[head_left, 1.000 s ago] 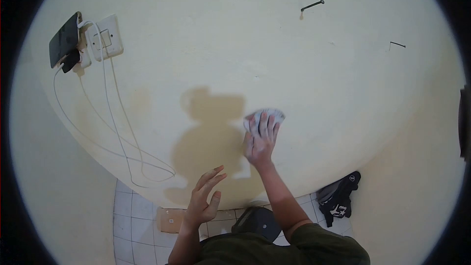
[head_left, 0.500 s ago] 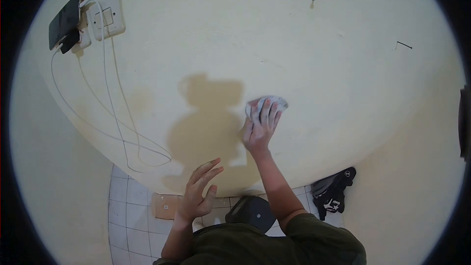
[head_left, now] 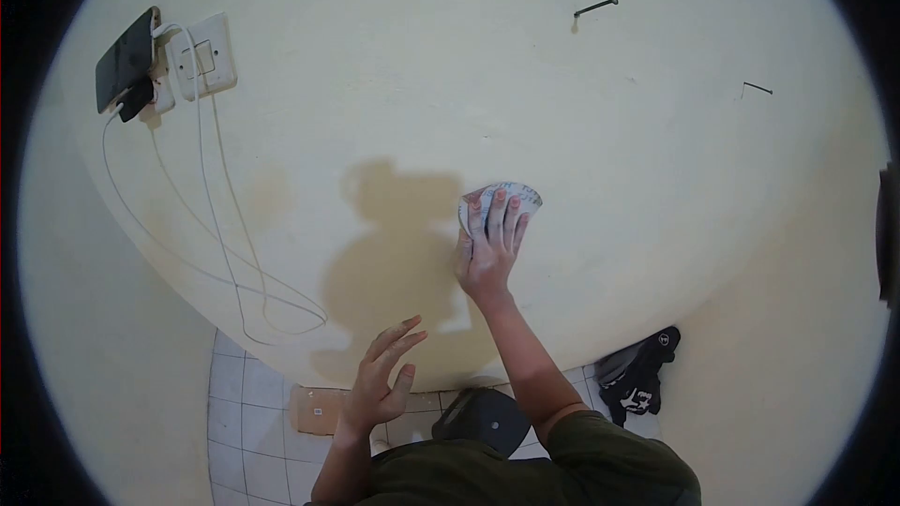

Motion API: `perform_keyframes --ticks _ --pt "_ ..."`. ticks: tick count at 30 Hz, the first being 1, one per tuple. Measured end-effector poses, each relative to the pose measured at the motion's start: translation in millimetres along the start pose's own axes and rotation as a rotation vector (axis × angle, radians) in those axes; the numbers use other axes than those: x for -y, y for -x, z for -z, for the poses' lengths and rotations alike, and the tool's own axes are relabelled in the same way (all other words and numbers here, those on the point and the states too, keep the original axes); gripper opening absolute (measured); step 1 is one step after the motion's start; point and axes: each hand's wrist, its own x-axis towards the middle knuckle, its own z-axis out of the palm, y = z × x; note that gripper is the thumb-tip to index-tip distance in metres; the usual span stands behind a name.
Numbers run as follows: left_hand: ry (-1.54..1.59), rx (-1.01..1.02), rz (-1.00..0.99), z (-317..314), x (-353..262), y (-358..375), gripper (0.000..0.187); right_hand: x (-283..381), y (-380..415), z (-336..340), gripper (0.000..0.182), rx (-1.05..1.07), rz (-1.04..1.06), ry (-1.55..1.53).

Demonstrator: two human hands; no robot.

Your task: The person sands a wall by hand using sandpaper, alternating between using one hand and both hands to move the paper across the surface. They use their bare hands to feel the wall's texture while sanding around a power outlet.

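Note:
A folded piece of sandpaper-like sheet (head_left: 503, 201), whitish with printed letters on its back, lies flat against the cream wall (head_left: 394, 75). My right hand (head_left: 489, 248) presses it there, fingers spread over it and dusted with white powder. Lower and to the left, my left hand (head_left: 385, 375) hovers in front of the wall with its fingers apart and nothing in it. A shadow falls on the wall to the left of my right hand.
At the upper left, a phone (head_left: 127, 58) with white cables hangs by a wall switch (head_left: 202, 56). Two nails (head_left: 596, 7) stick out at the upper right. On the tiled floor are a cardboard piece (head_left: 317, 409), a dark round-topped object (head_left: 482, 422) and black cloth (head_left: 639, 375).
My right hand and the sheet have shifted slightly left on the wall. The view has tilted a little, so the wall fittings and floor things appear lower. My left hand remains raised and open.

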Motion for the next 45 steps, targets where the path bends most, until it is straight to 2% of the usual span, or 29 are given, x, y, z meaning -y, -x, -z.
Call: perform_keyframes --ticks 2,4,6,9,12,14,15,16,19,22,24,27,29,32,33,34,35,36,37,39,41,43,45 --pt "-0.010 -0.014 0.014 2.4 0.2 0.6 0.045 -3.7 -34.0 8.5 0.056 -0.024 0.027 0.054" --pt "-0.030 -0.026 0.019 3.6 -0.8 -4.4 0.045 1.6 -121.3 39.6 0.054 -0.086 0.076 0.010" --pt "-0.029 -0.027 0.014 1.2 -2.4 -12.2 0.044 3.3 -185.7 53.8 0.053 -0.246 0.061 -0.015" --pt "-0.017 -0.018 0.012 -5.8 -5.5 -15.9 0.042 -0.9 -201.7 51.5 0.053 -0.307 0.057 -0.046" --pt "-0.020 0.013 -0.001 -6.9 -2.0 -11.2 0.042 2.9 -116.9 23.6 0.055 -0.188 0.037 0.023" --pt "-0.025 0.016 -0.002 -6.4 -0.4 -8.6 0.042 7.0 -19.6 -12.0 0.053 -0.029 -0.020 0.020" --pt "-0.025 0.008 0.004 -4.5 -1.3 -6.4 0.043 13.2 24.6 -22.6 0.054 0.019 0.036 0.019" --pt "-0.025 0.003 0.009 -2.9 -1.6 -4.6 0.043 22.1 39.2 -20.9 0.055 0.066 0.090 0.019" --pt "-0.058 -0.026 0.026 4.6 -1.7 -2.3 0.042 -15.8 31.3 -12.6 0.050 0.202 0.133 0.004" --pt "-0.077 -0.087 0.005 10.9 -1.0 -1.0 0.041 -26.1 -70.3 36.4 0.049 -0.280 -0.036 0.062" --pt "-0.035 -0.107 0.001 13.6 -1.5 -2.2 0.040 -33.8 -109.2 43.5 0.047 -0.632 -0.299 -0.205" --pt "0.014 -0.116 0.004 10.9 -7.1 -5.2 0.040 15.4 -111.2 16.3 0.047 -0.513 -0.328 0.043" --pt "0.017 -0.116 -0.002 13.3 -11.0 -9.6 0.039 67.3 -73.4 -23.1 0.055 -0.189 -0.024 -0.178" --pt "-0.007 -0.133 -0.016 21.0 -12.8 -7.4 0.039 89.7 -61.6 -14.2 0.062 0.183 0.219 -0.239" --pt "-0.020 -0.147 -0.021 25.4 -9.4 -3.7 0.039 72.8 -67.7 -5.6 0.061 0.073 0.202 -0.144" --pt "-0.033 -0.165 -0.027 30.2 -6.2 0.3 0.039 51.3 -75.6 0.4 0.057 -0.027 0.040 -0.129" --pt "-0.044 -0.175 -0.013 35.3 -3.7 5.5 0.039 34.5 -88.5 12.9 0.052 -0.222 0.051 -0.041" --pt "-0.052 -0.184 0.000 39.9 -1.3 11.2 0.039 31.0 -107.3 28.1 0.048 -0.376 -0.106 0.040" --pt "-0.058 -0.193 0.010 43.6 -0.1 14.2 0.039 17.0 -112.3 31.7 0.047 -0.499 -0.262 0.004" --pt "-0.052 -0.174 0.009 46.8 -3.3 16.5 0.039 19.2 -116.3 23.3 0.046 -0.588 -0.396 -0.107" --pt "-0.046 -0.159 -0.001 49.5 -8.0 16.0 0.040 80.7 -117.6 -10.8 0.041 -0.521 -0.169 -0.133" --pt "-0.038 -0.141 -0.016 53.4 -13.8 15.8 0.040 115.9 -81.0 -54.1 0.042 0.016 0.242 -0.381" --pt "-0.047 -0.162 -0.003 62.6 -19.6 19.6 0.040 132.2 -84.0 -38.0 0.043 0.119 0.237 -0.331"
